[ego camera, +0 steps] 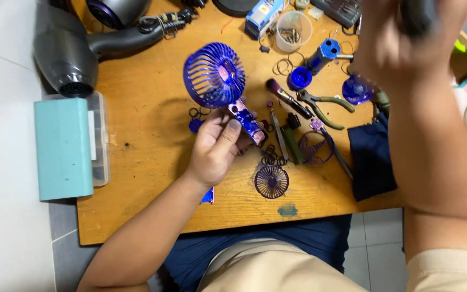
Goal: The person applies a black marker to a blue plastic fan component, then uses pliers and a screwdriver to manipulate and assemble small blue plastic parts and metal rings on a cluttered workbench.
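My left hand (220,148) is closed around the handle of the small blue handheld fan (217,81), thumb pressed along the stem, holding it up over the wooden worktop (147,135) with its caged head tilted away from me. The fan looks well taken apart: the handle seems stripped of its shell, and one round purple grille (271,181) lies flat near the front edge, with another ring-shaped grille part (315,147) just beside it. A blue cap (300,78), a blue cylinder piece (324,54) and what I take for the blue impeller (357,89) are scattered further back, near the green-handled pliers (325,105) and a brush (285,97). My right hand (401,38) is raised close to the camera, blurred, clenched on something dark I cannot identify. I judge the stripping-down largely done; whether the loose parts go back on is all still open. A grey hair dryer (77,54) and a teal box (63,148) sit at the left.
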